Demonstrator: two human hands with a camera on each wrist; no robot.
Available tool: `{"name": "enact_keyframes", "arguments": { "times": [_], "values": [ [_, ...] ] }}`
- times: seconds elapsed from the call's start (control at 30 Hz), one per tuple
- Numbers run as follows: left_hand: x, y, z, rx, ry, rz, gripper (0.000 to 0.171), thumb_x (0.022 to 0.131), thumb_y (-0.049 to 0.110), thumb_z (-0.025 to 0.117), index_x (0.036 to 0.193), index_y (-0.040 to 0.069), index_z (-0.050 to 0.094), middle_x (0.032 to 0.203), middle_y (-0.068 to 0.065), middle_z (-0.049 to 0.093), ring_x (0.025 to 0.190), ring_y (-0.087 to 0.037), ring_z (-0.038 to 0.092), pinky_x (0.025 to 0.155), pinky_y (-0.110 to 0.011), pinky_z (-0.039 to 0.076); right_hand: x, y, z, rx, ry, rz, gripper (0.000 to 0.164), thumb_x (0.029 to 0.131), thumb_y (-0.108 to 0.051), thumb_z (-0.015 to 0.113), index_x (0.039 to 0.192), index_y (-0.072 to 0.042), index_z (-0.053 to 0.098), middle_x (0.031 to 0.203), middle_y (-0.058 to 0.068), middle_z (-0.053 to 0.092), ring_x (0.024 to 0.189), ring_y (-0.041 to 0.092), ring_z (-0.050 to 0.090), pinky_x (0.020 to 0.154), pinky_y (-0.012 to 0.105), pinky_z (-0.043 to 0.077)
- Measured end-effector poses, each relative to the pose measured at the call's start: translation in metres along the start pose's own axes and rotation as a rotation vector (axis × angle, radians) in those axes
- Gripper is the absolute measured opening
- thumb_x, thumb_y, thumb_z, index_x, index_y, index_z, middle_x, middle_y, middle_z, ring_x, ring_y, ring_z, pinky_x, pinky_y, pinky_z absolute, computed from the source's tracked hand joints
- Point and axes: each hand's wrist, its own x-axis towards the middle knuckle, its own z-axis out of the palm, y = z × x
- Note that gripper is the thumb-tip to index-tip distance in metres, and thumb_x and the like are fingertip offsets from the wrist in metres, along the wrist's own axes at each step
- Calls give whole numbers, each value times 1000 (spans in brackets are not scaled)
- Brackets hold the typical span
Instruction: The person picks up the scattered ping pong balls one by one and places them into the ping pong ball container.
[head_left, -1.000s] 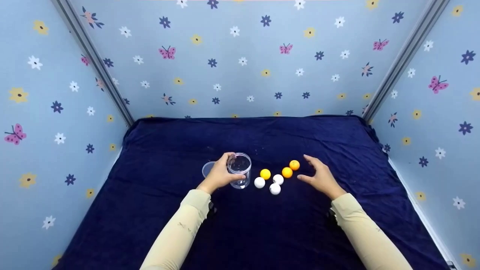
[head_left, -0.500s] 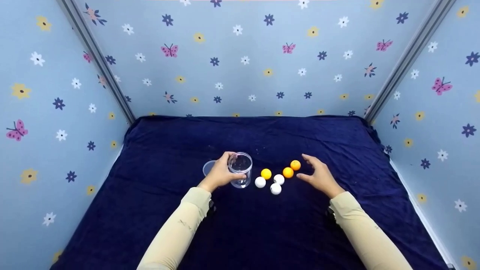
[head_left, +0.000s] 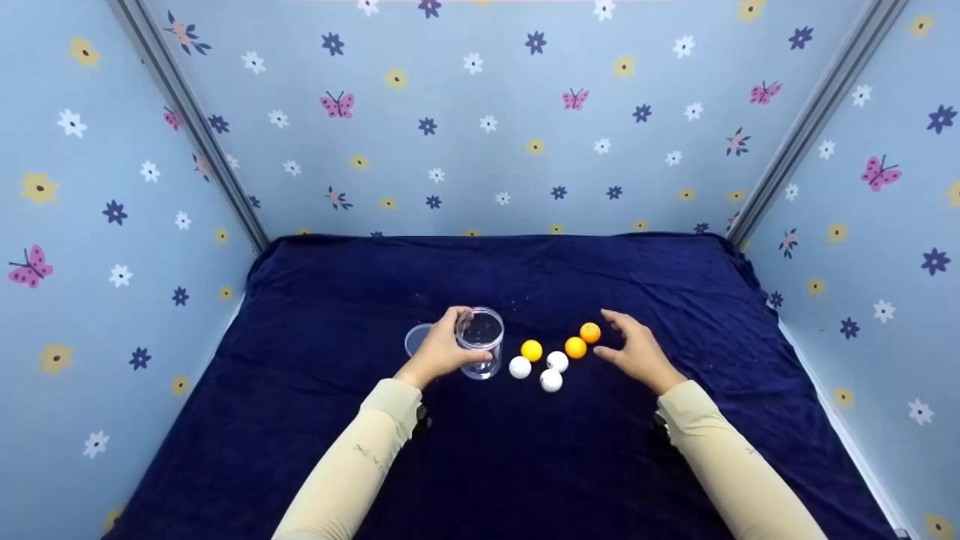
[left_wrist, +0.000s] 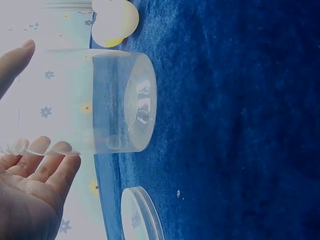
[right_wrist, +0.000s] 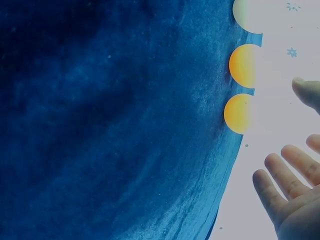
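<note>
My left hand [head_left: 439, 349] grips a clear plastic jar [head_left: 481, 365] near its top, thumb on one side and fingers on the other. The jar stands upright with its mouth uncovered, and nothing shows inside. In the left wrist view, the jar's base [left_wrist: 142, 102] is by the blue cloth. Right of it lie ping-pong balls: a yellow one [head_left: 531, 350], two orange ones [head_left: 575, 347] and several white ones [head_left: 551, 380]. My right hand [head_left: 637, 354] is held beside the orange balls, thumb and fingers spread apart, holding nothing; the right wrist view shows its fingers [right_wrist: 270, 192] loosely extended.
A clear round lid [head_left: 414, 339] lies on the cloth left of the jar, partly hidden by my left hand. Dark blue cloth [head_left: 480, 465] covers the table. Patterned walls [head_left: 480, 97] enclose the back and both sides.
My right hand has edged slightly left toward the orange balls. My left hand, the jar and the balls have stayed in place.
</note>
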Motion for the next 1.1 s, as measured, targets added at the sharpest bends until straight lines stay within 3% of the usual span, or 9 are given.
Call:
{"name": "enact_keyframes", "arguments": {
  "times": [0.6, 1.1],
  "values": [
    [0, -1, 1, 29, 9, 37, 94, 70, 15, 102, 145, -8, 51, 149, -33, 61, 142, -45, 58, 126, -52, 42, 11, -4, -2, 1, -42, 11, 71, 86, -2, 89, 148, 10, 58, 143, 33, 65, 126, 53, 64, 107, 63, 54],
    [-1, 0, 0, 58, 12, 16, 97, 70, 21, 102, 148, -5, 50, 149, -26, 63, 138, -44, 60, 123, -54, 45, 20, -3, -4, -21, -68, 19, 72, 87, -2, 88, 150, 9, 56, 145, 33, 64, 128, 54, 65, 110, 64, 53]
  ]
}}
